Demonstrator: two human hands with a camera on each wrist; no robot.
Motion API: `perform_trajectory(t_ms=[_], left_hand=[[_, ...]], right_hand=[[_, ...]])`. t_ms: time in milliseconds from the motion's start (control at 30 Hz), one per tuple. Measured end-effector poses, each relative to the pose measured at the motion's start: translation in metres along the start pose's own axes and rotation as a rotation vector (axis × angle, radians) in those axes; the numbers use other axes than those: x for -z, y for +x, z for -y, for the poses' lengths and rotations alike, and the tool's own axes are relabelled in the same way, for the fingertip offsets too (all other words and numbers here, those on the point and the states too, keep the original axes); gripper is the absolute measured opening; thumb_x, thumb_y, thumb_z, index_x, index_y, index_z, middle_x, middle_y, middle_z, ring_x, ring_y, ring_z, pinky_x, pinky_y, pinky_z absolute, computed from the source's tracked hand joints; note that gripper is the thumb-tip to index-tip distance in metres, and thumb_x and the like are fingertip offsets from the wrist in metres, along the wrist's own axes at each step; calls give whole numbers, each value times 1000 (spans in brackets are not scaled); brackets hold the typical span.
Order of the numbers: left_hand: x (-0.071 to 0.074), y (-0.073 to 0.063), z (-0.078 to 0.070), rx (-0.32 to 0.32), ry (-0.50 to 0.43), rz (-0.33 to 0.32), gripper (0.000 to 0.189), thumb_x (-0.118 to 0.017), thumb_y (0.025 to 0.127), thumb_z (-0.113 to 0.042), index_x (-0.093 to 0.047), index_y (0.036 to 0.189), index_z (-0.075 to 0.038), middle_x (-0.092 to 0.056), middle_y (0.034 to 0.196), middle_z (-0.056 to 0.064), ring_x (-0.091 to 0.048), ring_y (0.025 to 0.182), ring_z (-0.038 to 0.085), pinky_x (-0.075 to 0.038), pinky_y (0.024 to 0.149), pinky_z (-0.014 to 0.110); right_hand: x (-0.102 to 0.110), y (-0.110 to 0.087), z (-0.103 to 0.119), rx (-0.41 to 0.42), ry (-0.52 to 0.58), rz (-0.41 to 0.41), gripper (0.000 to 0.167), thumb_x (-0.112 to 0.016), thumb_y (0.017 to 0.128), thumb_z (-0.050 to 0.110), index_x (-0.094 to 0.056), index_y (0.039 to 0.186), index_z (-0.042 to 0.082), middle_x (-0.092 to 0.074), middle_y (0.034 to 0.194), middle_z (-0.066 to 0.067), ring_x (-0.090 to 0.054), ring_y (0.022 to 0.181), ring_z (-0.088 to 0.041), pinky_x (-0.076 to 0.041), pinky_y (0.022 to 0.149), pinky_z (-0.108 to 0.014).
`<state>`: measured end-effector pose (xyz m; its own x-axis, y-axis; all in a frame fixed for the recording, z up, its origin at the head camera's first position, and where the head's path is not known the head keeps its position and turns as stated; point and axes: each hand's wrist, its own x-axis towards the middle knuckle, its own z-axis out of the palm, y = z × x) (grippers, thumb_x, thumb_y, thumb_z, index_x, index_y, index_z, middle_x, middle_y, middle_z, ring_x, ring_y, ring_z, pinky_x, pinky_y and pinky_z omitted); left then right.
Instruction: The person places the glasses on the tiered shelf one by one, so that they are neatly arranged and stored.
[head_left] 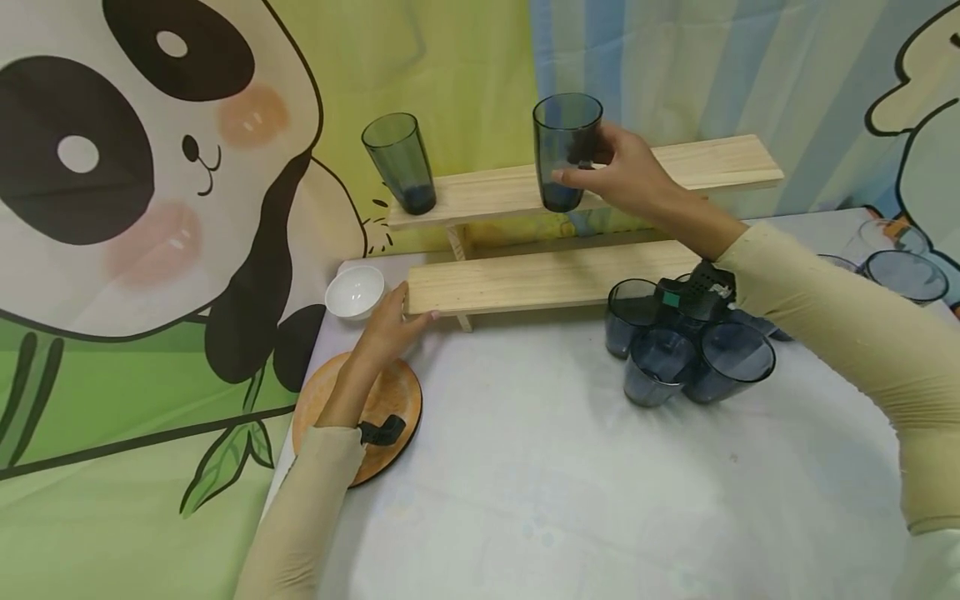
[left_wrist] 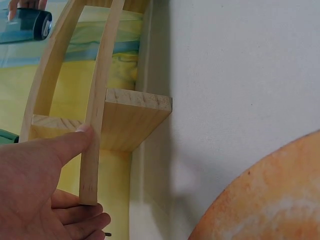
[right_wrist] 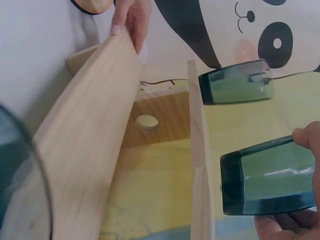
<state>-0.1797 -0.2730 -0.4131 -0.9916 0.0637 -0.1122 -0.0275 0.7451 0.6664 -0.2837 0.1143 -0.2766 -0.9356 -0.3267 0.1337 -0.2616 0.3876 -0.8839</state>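
My right hand (head_left: 630, 171) grips a tall blue-grey tinted glass (head_left: 555, 125) by its side, upright over the middle of the upper board (head_left: 712, 162) of a two-tier wooden rack. In the right wrist view, a small gap shows between the held glass (right_wrist: 275, 175) and the board's edge. A matching glass (head_left: 401, 162) stands on that board's left end. With thumb and fingers, my left hand (head_left: 386, 329) holds the left end of the lower board (head_left: 525, 279); the left wrist view shows the thumb on its face and the fingers (left_wrist: 82, 217) round its end.
Several tinted glasses (head_left: 660, 367) stand clustered before the rack's right side, partly behind my right wrist camera. More glasses (head_left: 907, 275) are at the far right. A white bowl (head_left: 355, 293) sits left of the rack, and a round orange-brown plate (head_left: 401, 392) lies under my left forearm.
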Motion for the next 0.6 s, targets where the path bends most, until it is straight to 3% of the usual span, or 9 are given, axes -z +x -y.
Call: perform_trajectory(t_ms=[267,600], left_hand=[[1,-2,0,17,11,1,98,-70,101,-50,-17,169,-4,-25,172,22,-24,160,40,-23,129,57],[-1,-1,-3,-13,0,-9,91,-70,102,-44,-21,168,-4,-32,169,23,-31,156,39,-28,127,57]], right_hand=[[-34,31,16,25,6,18,63,-79,93,42,-55,140,7,-62,132,-7,-60,124,-22,-49,104,-37],[-70,61,36,-15,1,68,78,-80,92,47,-47,151,9,-57,146,-8,-55,131,-19,-47,109,-33]])
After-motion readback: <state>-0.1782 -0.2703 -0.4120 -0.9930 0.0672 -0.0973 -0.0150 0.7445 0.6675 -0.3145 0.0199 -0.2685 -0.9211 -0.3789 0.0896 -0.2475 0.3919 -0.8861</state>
